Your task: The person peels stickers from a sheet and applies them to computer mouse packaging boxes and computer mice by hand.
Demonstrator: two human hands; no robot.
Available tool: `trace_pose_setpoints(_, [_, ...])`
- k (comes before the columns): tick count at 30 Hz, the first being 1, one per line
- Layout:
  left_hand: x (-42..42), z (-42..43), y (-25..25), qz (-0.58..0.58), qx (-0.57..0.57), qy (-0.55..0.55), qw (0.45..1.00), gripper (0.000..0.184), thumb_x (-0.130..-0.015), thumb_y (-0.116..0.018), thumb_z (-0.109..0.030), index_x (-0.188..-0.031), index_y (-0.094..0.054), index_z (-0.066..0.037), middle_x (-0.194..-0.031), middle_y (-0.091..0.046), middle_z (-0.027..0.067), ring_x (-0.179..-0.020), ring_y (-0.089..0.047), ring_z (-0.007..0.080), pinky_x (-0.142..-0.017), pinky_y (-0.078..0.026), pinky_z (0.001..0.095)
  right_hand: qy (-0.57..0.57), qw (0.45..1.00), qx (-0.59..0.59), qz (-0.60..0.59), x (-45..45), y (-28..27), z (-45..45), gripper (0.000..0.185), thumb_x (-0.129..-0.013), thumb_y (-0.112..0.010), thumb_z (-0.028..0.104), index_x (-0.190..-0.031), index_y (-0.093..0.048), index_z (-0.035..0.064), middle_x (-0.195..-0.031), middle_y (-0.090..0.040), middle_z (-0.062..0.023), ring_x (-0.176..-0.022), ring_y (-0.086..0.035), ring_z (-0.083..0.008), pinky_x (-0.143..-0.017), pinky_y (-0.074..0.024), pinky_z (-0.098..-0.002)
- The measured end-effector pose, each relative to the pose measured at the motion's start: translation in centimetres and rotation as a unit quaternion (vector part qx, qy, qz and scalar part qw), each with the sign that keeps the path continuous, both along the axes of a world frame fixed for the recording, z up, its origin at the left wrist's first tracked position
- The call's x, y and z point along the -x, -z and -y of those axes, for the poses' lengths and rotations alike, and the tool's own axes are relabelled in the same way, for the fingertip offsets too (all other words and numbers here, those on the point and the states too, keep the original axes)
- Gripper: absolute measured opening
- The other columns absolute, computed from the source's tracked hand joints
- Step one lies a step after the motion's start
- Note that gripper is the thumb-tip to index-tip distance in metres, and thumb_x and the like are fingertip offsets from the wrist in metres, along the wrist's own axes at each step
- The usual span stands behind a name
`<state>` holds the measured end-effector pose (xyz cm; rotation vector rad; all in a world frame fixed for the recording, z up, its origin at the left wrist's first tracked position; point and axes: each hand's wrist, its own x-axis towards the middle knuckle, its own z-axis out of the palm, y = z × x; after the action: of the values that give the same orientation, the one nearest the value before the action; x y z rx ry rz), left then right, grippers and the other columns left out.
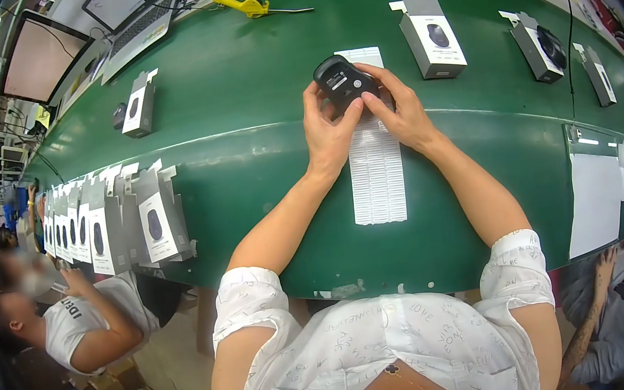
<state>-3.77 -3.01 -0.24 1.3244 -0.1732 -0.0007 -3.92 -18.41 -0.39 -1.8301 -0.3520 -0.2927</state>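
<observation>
A black computer mouse (341, 82) is held up over the green table, its underside with small labels turned toward me. My left hand (330, 132) grips its left side, thumb against the lower edge. From the right, my right hand (405, 112) closes round the same mouse, its thumb near the bottom edge. Beneath my hands lies a long white sheet of small labels (377, 179), partly covered by them. An open-topped mouse box (433, 40) stands beyond my right hand.
Several mouse boxes (159, 221) stand in rows at the left edge. Another box (138, 107) is farther back. A yellow air gun (246, 4) lies at the rear. Boxes (540, 50) and a white sheet (593, 199) are at right. A person sits on each side.
</observation>
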Motion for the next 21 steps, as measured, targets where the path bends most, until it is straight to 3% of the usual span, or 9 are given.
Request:
trace_pose_setpoints(15, [0.1, 0.2, 0.5, 0.012, 0.013, -0.005, 1.000, 0.058, -0.087, -0.068, -0.004, -0.133, -0.034, 0.001, -0.125, -0.048, 0.0151, -0.113, -0.056, 0.0223, -0.092, -0.053, 0.0337, 0.004, 1.000, -0.008, 0.004, -0.2, 0.9, 0.2, 0.048, -0.090, -0.061, 0.019, -0.135, -0.050, 0.0075, -0.115, -0.060, -0.0164, -0.099, -0.059, -0.0264, -0.089, -0.0484, -0.0357])
trace_pose_setpoints(17, [-0.1, 0.0, 0.8, -0.018, 0.051, 0.003, 0.999, 0.050, -0.093, -0.063, -0.008, -0.132, -0.035, 0.001, -0.123, -0.051, 0.0144, -0.111, -0.056, 0.0195, -0.089, -0.052, 0.0302, -0.019, 0.999, -0.010, 0.032, -0.3, 1.1, 0.2, 0.053, -0.089, -0.064, 0.021, -0.137, -0.048, 0.0079, -0.115, -0.060, -0.0162, -0.101, -0.059, -0.0271, -0.092, -0.0466, -0.0353])
trace_pose_setpoints(18, [0.2, 0.2, 0.7, -0.001, 0.033, 0.008, 0.999, 0.039, -0.099, -0.055, -0.018, -0.130, -0.038, -0.003, -0.116, -0.057, 0.0094, -0.103, -0.059, 0.0151, -0.075, -0.055, 0.0256, -0.041, 0.998, -0.036, 0.032, 0.0, 0.6, 0.1, 0.057, -0.087, -0.066, 0.021, -0.138, -0.046, 0.0068, -0.115, -0.060, -0.0165, -0.101, -0.059, -0.0276, -0.093, -0.0455, -0.0351])
trace_pose_setpoints(19, [0.3, 0.2, 0.4, -0.001, 0.036, 0.016, 0.999, 0.036, -0.100, -0.052, -0.020, -0.129, -0.040, -0.003, -0.117, -0.057, 0.0093, -0.103, -0.058, 0.0142, -0.078, -0.053, 0.0260, -0.056, 0.998, -0.015, 0.015, 0.6, -0.6, 0.4, 0.058, -0.088, -0.067, 0.010, -0.140, -0.043, 0.0046, -0.132, -0.053, -0.0121, -0.122, -0.051, -0.0222, -0.103, -0.0399, -0.0343])
trace_pose_setpoints(21, [0.0, -0.2, 0.3, 0.045, -0.022, 0.035, 0.998, 0.033, -0.101, -0.051, -0.021, -0.129, -0.043, -0.004, -0.117, -0.056, 0.0077, -0.100, -0.057, 0.0119, -0.080, -0.049, 0.0256, 0.019, 0.991, -0.065, 0.119, 0.3, -0.2, -0.2, 0.053, -0.084, -0.071, 0.011, -0.132, -0.050, 0.0043, -0.114, -0.061, -0.0129, -0.101, -0.059, -0.0229, -0.090, -0.0470, -0.0333])
